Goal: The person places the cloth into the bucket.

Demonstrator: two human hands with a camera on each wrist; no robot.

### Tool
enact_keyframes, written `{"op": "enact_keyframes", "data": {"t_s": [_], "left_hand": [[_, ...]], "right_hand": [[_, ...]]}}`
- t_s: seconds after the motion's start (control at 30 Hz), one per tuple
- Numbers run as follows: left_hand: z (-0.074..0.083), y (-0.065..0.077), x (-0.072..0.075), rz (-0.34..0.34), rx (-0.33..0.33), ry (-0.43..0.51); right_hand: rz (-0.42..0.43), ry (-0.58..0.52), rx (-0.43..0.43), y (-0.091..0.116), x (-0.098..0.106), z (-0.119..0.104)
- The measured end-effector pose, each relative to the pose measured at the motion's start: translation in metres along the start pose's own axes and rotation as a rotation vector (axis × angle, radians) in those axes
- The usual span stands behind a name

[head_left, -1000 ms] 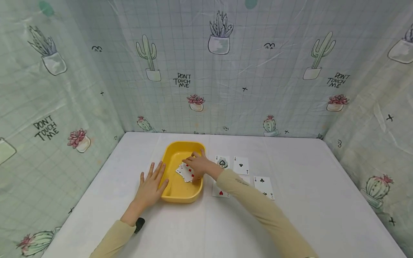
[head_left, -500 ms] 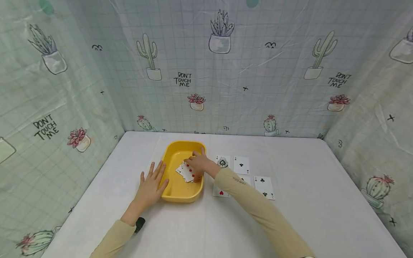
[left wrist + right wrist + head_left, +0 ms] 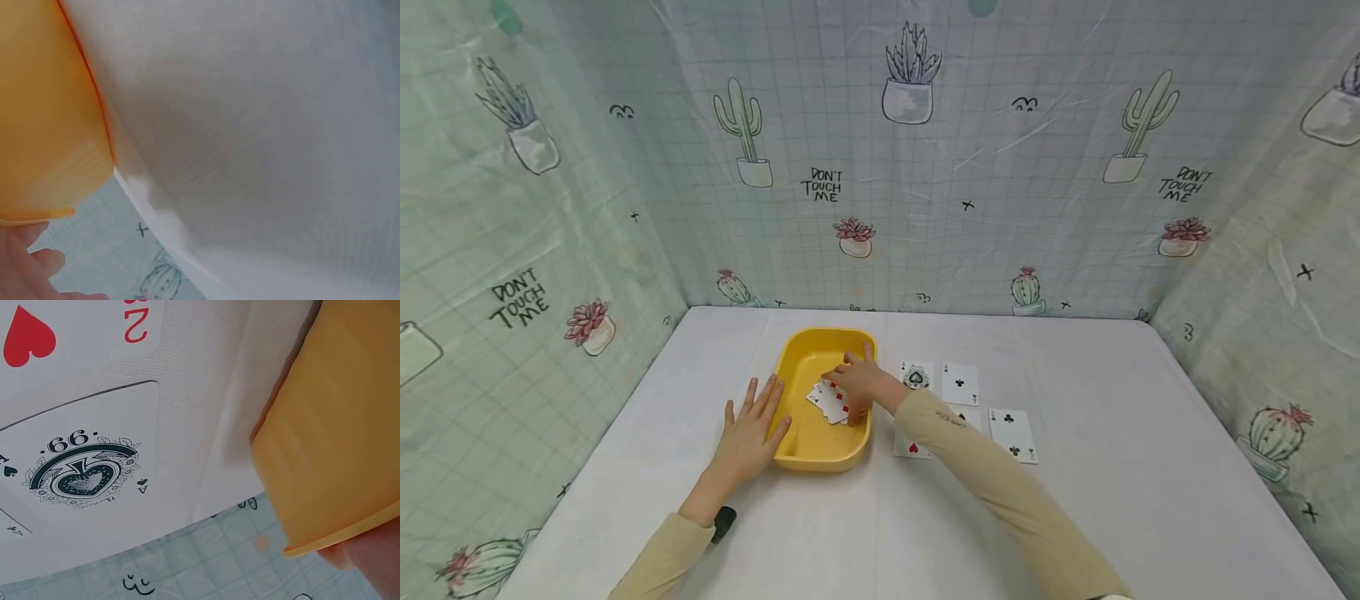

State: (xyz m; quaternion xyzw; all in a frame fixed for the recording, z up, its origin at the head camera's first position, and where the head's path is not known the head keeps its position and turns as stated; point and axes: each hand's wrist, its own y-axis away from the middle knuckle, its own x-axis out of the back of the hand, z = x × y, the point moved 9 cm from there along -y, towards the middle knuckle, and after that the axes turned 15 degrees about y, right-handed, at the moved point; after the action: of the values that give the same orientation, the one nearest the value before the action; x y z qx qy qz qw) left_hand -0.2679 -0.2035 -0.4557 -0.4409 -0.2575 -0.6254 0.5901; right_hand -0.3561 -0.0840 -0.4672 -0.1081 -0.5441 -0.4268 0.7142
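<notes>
In the head view, a yellow plastic tub (image 3: 812,450) stands on the white table. Several playing cards (image 3: 827,400) lie loosely fanned inside it, a diamond card on top. My left hand (image 3: 748,433) rests on the tub's left rim with straight, spread fingers; its fingertips also show below the rim in the left wrist view. Reaching in over the right rim, my right hand (image 3: 863,385) has bent fingers at the diamond card and covers part of it. I cannot tell whether they pinch it. The right wrist view shows part of this hand (image 3: 375,559) at the tub's rim.
Right of the tub, face-up cards lie on the table: an ace of spades (image 3: 917,377), an ace of clubs (image 3: 960,384), a two of hearts (image 3: 913,446) and a two of clubs (image 3: 1013,435). My right sleeve (image 3: 1000,487) crosses above, partly hiding some. A cactus-patterned curtain (image 3: 925,192) surrounds the table.
</notes>
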Motion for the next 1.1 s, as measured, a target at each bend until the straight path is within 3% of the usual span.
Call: {"op": "enact_keyframes", "data": {"t_s": [0.9,1.1], "left_hand": [[0.0008,0.0003,0.002,-0.001,-0.007,0.005],[0.0005,-0.0006,0.0014,-0.009,-0.002,0.007]], "right_hand": [[0.037,-0.007,-0.019,-0.0076,-0.0011,0.004],[0.053,-0.061,-0.026,-0.0029,0.0014,0.0054]]}}
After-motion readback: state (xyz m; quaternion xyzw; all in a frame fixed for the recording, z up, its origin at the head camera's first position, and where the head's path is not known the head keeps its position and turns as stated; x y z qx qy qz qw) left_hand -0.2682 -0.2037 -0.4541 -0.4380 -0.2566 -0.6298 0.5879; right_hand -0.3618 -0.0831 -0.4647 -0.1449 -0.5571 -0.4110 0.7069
